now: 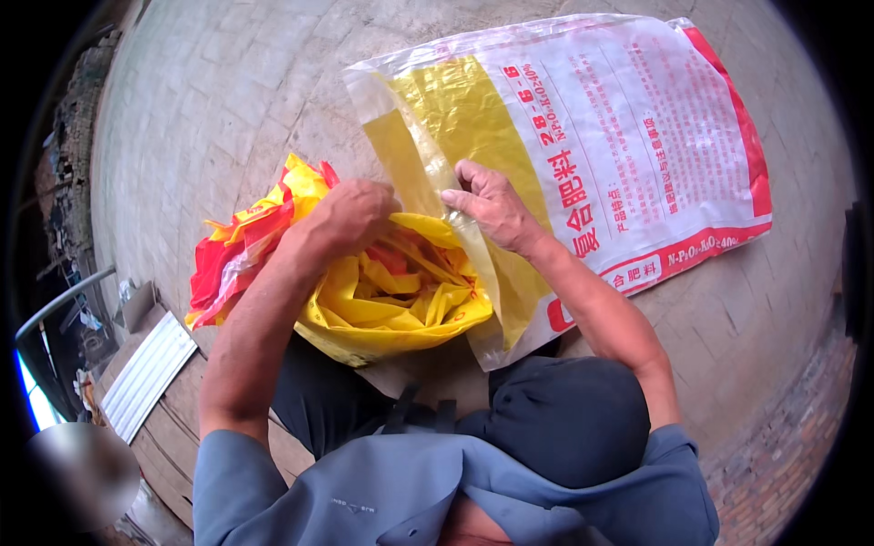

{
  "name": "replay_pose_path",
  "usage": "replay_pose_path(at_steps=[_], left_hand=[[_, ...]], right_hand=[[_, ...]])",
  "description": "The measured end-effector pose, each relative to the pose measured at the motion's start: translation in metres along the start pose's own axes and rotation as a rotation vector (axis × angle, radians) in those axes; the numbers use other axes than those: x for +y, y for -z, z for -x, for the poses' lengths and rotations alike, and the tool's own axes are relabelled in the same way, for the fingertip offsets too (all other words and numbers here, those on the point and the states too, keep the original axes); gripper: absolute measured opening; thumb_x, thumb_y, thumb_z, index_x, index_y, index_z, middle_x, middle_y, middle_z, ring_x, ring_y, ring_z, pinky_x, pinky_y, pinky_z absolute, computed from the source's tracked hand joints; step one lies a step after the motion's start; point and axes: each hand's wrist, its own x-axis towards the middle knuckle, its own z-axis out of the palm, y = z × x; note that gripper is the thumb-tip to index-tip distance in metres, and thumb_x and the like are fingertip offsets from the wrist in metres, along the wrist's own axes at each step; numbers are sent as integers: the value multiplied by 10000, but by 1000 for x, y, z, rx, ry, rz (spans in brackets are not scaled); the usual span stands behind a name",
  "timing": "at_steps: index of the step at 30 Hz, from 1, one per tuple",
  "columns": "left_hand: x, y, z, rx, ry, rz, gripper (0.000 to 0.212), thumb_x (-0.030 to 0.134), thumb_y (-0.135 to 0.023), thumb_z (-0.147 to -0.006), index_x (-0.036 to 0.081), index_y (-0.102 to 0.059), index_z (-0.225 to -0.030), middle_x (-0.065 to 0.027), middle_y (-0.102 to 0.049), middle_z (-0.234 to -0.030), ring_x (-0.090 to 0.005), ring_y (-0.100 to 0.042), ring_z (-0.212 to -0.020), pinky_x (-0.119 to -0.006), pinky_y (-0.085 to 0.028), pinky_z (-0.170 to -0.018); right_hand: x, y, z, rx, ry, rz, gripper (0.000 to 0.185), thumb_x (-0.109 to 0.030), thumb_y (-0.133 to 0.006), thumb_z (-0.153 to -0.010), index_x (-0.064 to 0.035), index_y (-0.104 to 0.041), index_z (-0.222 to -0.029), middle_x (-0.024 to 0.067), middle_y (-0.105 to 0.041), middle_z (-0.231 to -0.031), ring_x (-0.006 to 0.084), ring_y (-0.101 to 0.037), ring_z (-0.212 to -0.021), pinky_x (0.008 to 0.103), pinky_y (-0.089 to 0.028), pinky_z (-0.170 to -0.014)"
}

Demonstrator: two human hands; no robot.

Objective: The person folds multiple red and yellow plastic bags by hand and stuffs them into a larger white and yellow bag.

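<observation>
My left hand (358, 208) is curled at the rim of a yellow plastic bag (403, 338), its fingertips partly hidden. The bag's mouth gapes upward in front of my knees, with crumpled yellow and red plastic (410, 280) inside. Bunched red and yellow plastic (239, 259) spreads out to the left, behind my forearm. Thumb against fingers, my right hand (488, 205) pinches the translucent edge at the mouth of a white, yellow and red fertilizer sack (635, 130). That sack lies flat on the floor and bears printed writing.
Grey paving (225, 102) stretches around the bags. At the left lie a white corrugated sheet (149, 375), brown boards (164, 443) and a curved metal tube (65, 300). Brickwork (785, 443) shows at lower right. My dark-trousered knee (570, 416) is beside the sack's lower corner.
</observation>
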Motion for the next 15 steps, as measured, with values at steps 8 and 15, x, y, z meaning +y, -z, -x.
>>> replay_pose_path(at_steps=[8, 15], left_hand=[[32, 4, -29, -4, -9, 7, 193, 178, -788, -828, 29, -731, -935, -165, -700, -937, -356, -683, -929, -456, -529, -848], [-10, -28, -51, -83, 65, -82, 251, 220, -687, -901, 41, -767, -1057, -168, -718, -1022, -360, -682, -1052, -449, -529, -952]], right_hand=[[-20, -2, 4, -94, 20, -214, 116, -146, -672, -1028, -40, -636, -996, -17, -621, -877, 63, -546, -819, 255, -478, -762], [27, -10, -17, 19, -83, -513, 97, -98, -682, -1019, -24, -648, -1073, 9, -674, -940, 61, -601, -806, 234, -507, -756]])
